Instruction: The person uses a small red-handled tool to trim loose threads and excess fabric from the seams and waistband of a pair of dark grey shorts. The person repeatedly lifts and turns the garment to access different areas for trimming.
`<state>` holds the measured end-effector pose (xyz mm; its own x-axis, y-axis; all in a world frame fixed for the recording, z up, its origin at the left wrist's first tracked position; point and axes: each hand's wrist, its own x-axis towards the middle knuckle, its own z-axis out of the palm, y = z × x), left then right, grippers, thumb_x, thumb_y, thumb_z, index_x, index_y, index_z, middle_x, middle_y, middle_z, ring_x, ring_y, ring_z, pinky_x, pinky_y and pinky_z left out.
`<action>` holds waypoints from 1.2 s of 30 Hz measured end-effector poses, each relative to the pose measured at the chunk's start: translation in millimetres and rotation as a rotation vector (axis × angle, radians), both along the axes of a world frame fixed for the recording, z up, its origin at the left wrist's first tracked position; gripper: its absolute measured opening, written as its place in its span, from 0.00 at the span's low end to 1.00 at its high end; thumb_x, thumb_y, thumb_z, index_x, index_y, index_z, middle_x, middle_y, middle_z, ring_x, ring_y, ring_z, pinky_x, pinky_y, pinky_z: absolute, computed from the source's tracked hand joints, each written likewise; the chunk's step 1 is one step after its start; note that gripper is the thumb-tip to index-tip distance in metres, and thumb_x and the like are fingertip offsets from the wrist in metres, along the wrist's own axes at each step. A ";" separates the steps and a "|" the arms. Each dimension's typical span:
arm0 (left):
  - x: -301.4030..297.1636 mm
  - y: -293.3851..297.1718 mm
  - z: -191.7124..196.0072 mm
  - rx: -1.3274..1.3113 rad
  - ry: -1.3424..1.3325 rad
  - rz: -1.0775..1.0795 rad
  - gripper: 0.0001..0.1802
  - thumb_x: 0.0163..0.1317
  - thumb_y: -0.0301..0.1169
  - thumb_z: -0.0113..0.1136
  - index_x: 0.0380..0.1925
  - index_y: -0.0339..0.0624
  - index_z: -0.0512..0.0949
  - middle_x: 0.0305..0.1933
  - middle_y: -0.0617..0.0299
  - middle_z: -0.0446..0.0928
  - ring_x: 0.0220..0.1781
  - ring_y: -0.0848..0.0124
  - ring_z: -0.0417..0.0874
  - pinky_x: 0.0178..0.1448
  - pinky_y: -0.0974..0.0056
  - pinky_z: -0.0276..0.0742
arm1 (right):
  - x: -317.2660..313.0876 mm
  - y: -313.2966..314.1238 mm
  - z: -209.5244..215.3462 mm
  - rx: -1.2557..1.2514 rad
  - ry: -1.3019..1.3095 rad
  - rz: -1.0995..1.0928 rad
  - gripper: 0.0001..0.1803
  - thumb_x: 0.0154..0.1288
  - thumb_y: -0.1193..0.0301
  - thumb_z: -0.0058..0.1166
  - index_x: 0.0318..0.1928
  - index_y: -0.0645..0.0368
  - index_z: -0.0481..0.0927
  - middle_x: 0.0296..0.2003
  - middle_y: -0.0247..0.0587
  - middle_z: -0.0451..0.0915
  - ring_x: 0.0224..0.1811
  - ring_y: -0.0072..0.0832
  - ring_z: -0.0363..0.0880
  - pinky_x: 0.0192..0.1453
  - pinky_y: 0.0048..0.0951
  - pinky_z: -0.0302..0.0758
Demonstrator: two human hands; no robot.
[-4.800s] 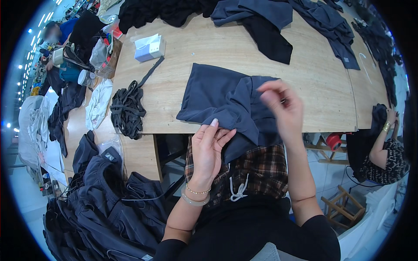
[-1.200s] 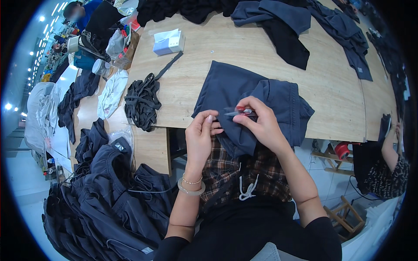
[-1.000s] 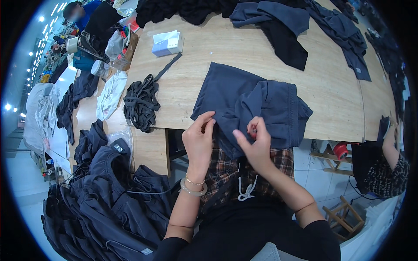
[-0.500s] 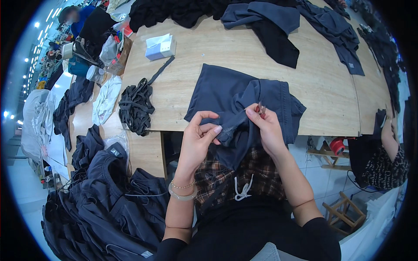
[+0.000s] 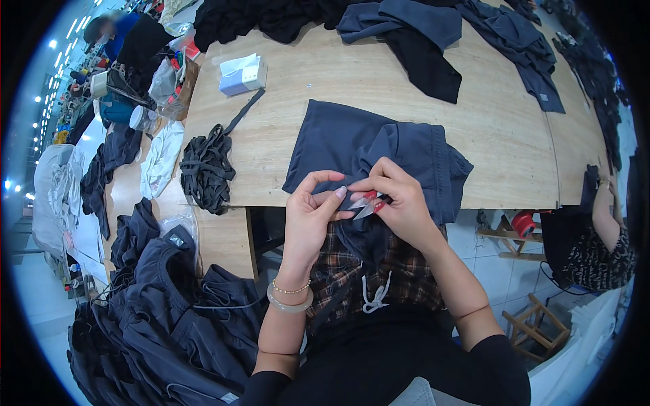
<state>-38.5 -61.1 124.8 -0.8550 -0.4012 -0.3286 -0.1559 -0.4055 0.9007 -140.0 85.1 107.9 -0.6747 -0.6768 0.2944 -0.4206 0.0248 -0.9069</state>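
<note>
A dark blue-grey garment (image 5: 338,139) with a gathered elastic edge lies over the front of the wooden table (image 5: 271,155), part of it hanging toward my lap. My left hand (image 5: 308,220) pinches a bit of its cloth between thumb and fingers. Close against it, my right hand (image 5: 403,206) is closed around a pair of small thread snips (image 5: 366,210) with red handles and pale pointed blades. The blades point left, toward my left fingertips. My fingers partly hide the pinched cloth, and I cannot make out a thread there.
A bundle of dark strips (image 5: 206,172) and a tissue box (image 5: 242,76) lie left of the garment. More dark garments (image 5: 169,304) are heaped at lower left; other clothes (image 5: 413,34) lie along the far side. At right are another person's arm (image 5: 604,210) and a wooden stool (image 5: 538,328).
My right hand has moved left to meet my left hand. The snips, earlier mostly hidden in the right hand, now show their blades beside the left fingertips.
</note>
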 end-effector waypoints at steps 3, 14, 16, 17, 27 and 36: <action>-0.1 -1.8 -3.8 -0.047 -0.026 0.010 0.08 0.70 0.22 0.58 0.48 0.35 0.77 0.35 0.60 0.84 0.35 0.80 0.84 0.40 0.73 0.87 | -10.3 1.7 10.7 0.039 0.011 0.018 0.12 0.52 0.85 0.57 0.39 0.63 0.82 0.31 0.41 0.72 0.32 0.33 0.76 0.38 0.29 0.72; -6.1 9.0 -0.2 -0.503 0.023 -0.058 0.07 0.61 0.24 0.69 0.39 0.36 0.85 0.42 0.64 0.82 0.29 0.82 0.80 0.34 0.74 0.77 | -27.7 -6.7 39.4 -0.017 -0.559 0.147 0.12 0.71 0.68 0.60 0.30 0.61 0.76 0.25 0.22 0.71 0.28 0.11 0.63 0.31 0.18 0.59; -8.3 8.7 -0.6 -0.599 0.039 -0.038 0.06 0.60 0.23 0.70 0.38 0.35 0.86 0.43 0.63 0.81 0.28 0.81 0.80 0.33 0.73 0.77 | -28.2 -7.8 46.6 -0.116 -0.742 0.150 0.12 0.72 0.67 0.59 0.32 0.60 0.77 0.26 0.24 0.72 0.28 0.11 0.64 0.30 0.18 0.60; -8.5 7.5 -2.0 -0.678 0.048 -0.048 0.06 0.61 0.23 0.69 0.37 0.35 0.86 0.43 0.62 0.80 0.28 0.80 0.80 0.32 0.73 0.77 | -31.2 -7.3 47.6 -0.192 -0.845 0.129 0.12 0.72 0.66 0.58 0.33 0.60 0.77 0.27 0.25 0.73 0.28 0.11 0.64 0.30 0.18 0.60; -7.5 0.1 -5.2 -0.419 -0.007 -0.019 0.06 0.69 0.25 0.60 0.39 0.33 0.82 0.36 0.63 0.81 0.31 0.83 0.80 0.32 0.72 0.84 | -51.8 22.9 42.2 -0.259 -0.647 -0.065 0.25 0.81 0.48 0.36 0.51 0.58 0.72 0.31 0.26 0.66 0.27 0.12 0.57 0.30 0.18 0.56; -6.5 -1.5 -2.8 -0.462 -0.024 -0.110 0.07 0.76 0.30 0.52 0.46 0.39 0.76 0.35 0.66 0.80 0.35 0.83 0.80 0.35 0.73 0.83 | -33.9 28.4 17.8 0.161 -0.102 -0.099 0.13 0.56 0.69 0.71 0.31 0.62 0.79 0.26 0.33 0.76 0.33 0.21 0.72 0.38 0.25 0.69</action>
